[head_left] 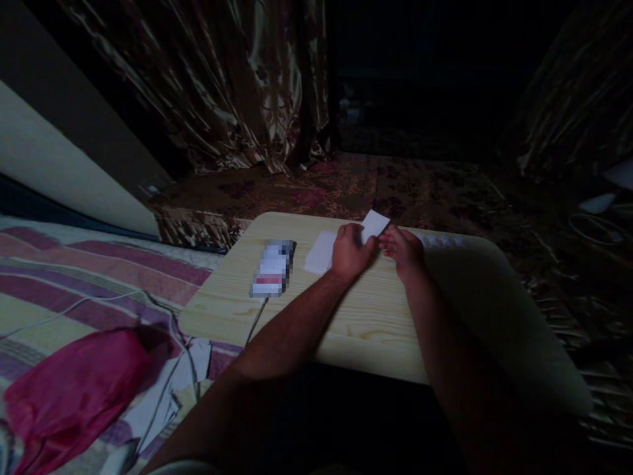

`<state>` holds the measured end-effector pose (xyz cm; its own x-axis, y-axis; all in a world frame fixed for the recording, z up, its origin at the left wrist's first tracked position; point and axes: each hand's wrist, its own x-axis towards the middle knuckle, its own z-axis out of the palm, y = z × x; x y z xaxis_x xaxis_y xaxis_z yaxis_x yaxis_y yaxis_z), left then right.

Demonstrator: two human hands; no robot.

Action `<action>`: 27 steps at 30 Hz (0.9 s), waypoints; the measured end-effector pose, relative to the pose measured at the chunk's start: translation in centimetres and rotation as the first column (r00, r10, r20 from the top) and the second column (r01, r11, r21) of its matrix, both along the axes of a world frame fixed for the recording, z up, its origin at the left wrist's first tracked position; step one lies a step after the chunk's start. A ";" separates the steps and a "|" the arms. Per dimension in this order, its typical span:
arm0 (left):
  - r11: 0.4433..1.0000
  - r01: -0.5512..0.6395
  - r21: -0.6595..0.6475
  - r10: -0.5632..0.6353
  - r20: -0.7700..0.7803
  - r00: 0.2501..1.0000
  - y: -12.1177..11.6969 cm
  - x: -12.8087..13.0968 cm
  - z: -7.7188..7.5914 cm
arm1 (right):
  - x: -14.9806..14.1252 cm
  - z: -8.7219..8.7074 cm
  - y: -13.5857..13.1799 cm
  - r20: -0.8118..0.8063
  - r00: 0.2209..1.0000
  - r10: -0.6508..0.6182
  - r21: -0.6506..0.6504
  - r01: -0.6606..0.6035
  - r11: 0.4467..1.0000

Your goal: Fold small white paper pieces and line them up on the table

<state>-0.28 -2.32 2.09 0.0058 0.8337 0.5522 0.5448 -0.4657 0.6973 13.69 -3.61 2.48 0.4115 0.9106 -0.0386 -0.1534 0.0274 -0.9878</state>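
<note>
A small sheet of white paper (374, 225) is held tilted just above the wooden table. My left hand (351, 252) is closed on its left side, thumb toward the right. My right hand (404, 251) is at the paper's right edge, its fingers curled and their tips against that edge; the exact grip is hard to see in the dim light. Beside my left hand, more white paper (319, 253) lies flat, partly hidden by that hand. Several small white pieces (444, 241) lie in a row beyond my right hand.
On the table's (376, 330) left part lies a phone (271, 269), blurred out, with a cable (256, 322) attached. A striped bed (198, 270) carries a pink cloth bag (82, 389) and white paper scraps (158, 402). Patterned curtains (277, 79) hang behind.
</note>
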 end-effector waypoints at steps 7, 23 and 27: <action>0.995 0.096 -0.014 -0.096 -0.021 0.995 0.9 -0.2 -1.9 | 0.3 -2.6 1.3 0.077 0.992 -0.097 0.012 0.097 0.995; 0.994 0.038 -0.102 -0.016 0.204 0.979 1.9 -0.2 -2.7 | -0.3 -3.3 0.7 0.317 0.944 -0.095 0.054 0.082 0.995; 0.995 0.077 -0.070 -0.063 0.187 0.980 1.3 0.1 -2.5 | -0.5 -3.1 0.7 0.278 0.958 -0.073 0.050 0.061 0.997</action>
